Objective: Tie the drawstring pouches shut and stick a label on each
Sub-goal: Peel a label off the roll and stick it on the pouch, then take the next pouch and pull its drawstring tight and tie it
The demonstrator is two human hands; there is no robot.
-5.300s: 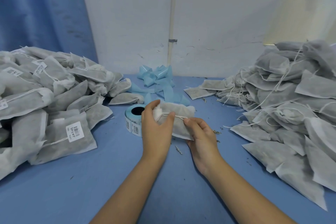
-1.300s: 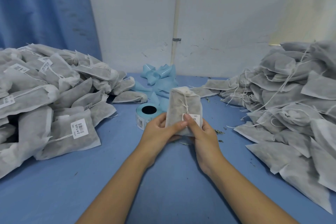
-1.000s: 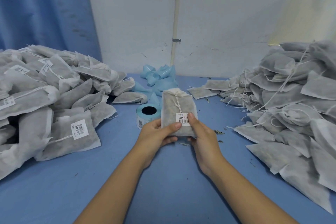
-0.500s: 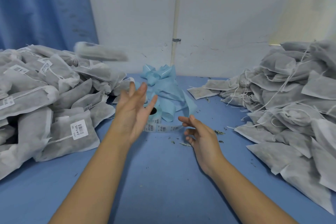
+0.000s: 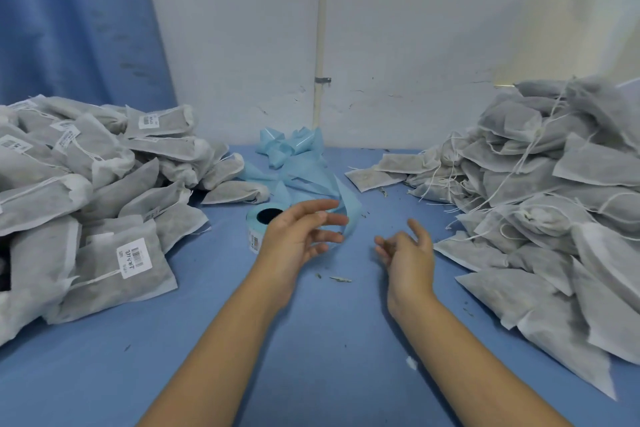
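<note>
Finding: the pouch I held a second ago, tied and labelled, has left my hands. My left hand (image 5: 300, 236) and right hand (image 5: 408, 257) are both empty, with fingers loosely spread and gripping nothing, low over the table (image 5: 329, 340). The thrown pouch appears to be the labelled pouch (image 5: 161, 121) lying on top of the finished pile (image 5: 86, 191) at far left, though I cannot confirm it among so many alike. That unit I judge complete, and the cycle restarts with a fresh pouch from the untied pile (image 5: 536, 201) on the right, where loose strings hang everywhere. The right hand is nearer that stock, with the lowest pouches just beside it. The label roll (image 5: 262, 222) stands just beyond my left hand, and its blue backing strip (image 5: 304, 180) curls behind my left fingertips; whether they touch it I cannot tell. Clearance: a bare lane of table runs between the two piles from near to far and is wide enough for both forearms. The far end is closed by the roll, the heaped strip and the wall (image 5: 398, 45). The table's near edge is out of view. Both piles slope into the lane, so a sweeping reach could drag strings or dislodge pouches. Dry crumbs (image 5: 340, 279) litter the lane between my hands.
</note>
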